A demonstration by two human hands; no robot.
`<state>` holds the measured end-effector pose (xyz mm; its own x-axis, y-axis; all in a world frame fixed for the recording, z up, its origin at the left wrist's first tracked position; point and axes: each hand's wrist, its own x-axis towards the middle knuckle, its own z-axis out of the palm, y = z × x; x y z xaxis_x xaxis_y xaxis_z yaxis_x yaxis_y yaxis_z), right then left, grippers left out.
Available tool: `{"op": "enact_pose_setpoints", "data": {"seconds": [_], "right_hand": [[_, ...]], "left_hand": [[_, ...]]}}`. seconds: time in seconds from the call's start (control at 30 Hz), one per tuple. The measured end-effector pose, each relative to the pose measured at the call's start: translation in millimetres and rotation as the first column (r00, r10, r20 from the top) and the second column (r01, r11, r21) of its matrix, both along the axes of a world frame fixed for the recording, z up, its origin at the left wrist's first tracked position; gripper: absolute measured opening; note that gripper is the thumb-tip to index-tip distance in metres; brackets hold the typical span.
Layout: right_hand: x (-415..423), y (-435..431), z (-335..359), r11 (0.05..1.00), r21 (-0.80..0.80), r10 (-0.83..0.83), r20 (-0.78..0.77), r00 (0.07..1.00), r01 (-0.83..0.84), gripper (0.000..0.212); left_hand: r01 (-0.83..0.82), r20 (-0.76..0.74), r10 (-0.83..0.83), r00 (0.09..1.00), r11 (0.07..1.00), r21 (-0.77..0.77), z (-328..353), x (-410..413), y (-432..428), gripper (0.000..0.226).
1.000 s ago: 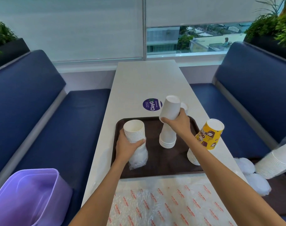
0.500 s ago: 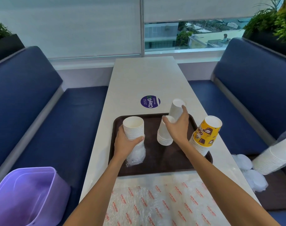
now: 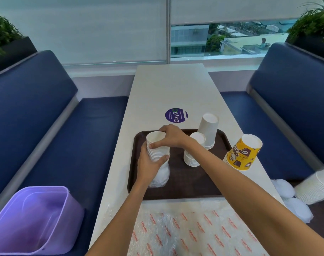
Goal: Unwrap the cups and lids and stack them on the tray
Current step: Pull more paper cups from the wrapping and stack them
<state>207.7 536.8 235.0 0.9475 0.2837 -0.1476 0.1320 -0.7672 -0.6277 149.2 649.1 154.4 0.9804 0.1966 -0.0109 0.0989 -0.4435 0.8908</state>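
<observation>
A dark brown tray (image 3: 190, 189) lies on the white table. My left hand (image 3: 148, 164) grips a stack of white paper cups (image 3: 154, 145), bottoms up, with clear plastic wrap (image 3: 161, 177) bunched round its lower end. My right hand (image 3: 171, 136) reaches across and pinches the top cups of that stack between thumb and fingers. Two unwrapped white cup stacks stand upside down on the tray: a short one (image 3: 193, 154) in the middle and a taller one (image 3: 208, 130) at the far right corner. A yellow printed cup stack (image 3: 243, 153) leans at the tray's right edge.
Bubble wrap with red print (image 3: 190, 231) covers the near table. A purple bin (image 3: 31, 220) sits on the left blue bench. On the right bench lie a long white cup stack (image 3: 316, 187) and wrapped white lids (image 3: 290, 198). A purple sticker (image 3: 176, 115) marks the table.
My right hand let go of the tall cup stack, now standing at the tray's far right, and crossed left to the stack in my left hand.
</observation>
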Motion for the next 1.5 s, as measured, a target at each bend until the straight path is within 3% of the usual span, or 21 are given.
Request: {"op": "enact_pose_setpoints", "data": {"seconds": [0.17,0.37,0.57,0.73,1.0,1.1,1.37,1.43,1.5], "right_hand": [[12,4,2,1.000,-0.029,-0.009,-0.057,0.998,0.008,0.066],[23,11,7,0.994,-0.112,0.000,-0.155,0.988,-0.018,0.067],[27,17,16,0.992,-0.120,0.024,-0.204,0.979,-0.050,0.051],[24,15,23,1.000,-0.010,0.005,-0.155,0.988,-0.007,0.066],[17,-6,37,0.958,0.232,-0.121,-0.209,0.970,0.169,0.058],[11,-18,35,0.973,0.170,-0.113,-0.249,0.962,0.158,0.064],[-11,-36,26,0.995,-0.094,0.002,-0.192,0.981,-0.020,0.060],[-15,-41,20,0.999,-0.030,-0.029,-0.182,0.983,0.024,0.057],[-17,-46,15,0.977,0.141,-0.146,-0.113,0.983,0.161,0.055]], "left_hand": [[-0.091,-0.017,0.091,0.996,0.996,-0.022,-13,-1,-12,0.104],[-0.131,-0.019,0.132,0.991,0.991,0.041,-20,3,-11,0.093],[-0.094,-0.096,0.103,0.990,0.991,0.091,-21,5,-7,0.093],[-0.067,-0.001,0.067,0.998,0.998,-0.020,-15,1,9,0.087],[-0.085,-0.060,0.084,0.995,0.996,-0.019,-9,-2,17,0.089],[-0.093,-0.094,0.104,0.990,0.990,0.109,-6,-3,13,0.095],[-0.094,0.005,0.094,0.996,0.988,0.122,-3,-7,10,0.092],[-0.088,0.013,0.087,0.996,0.988,0.131,-3,-8,9,0.093],[-0.080,0.006,0.080,0.997,0.989,0.127,-4,-10,9,0.095]]}}
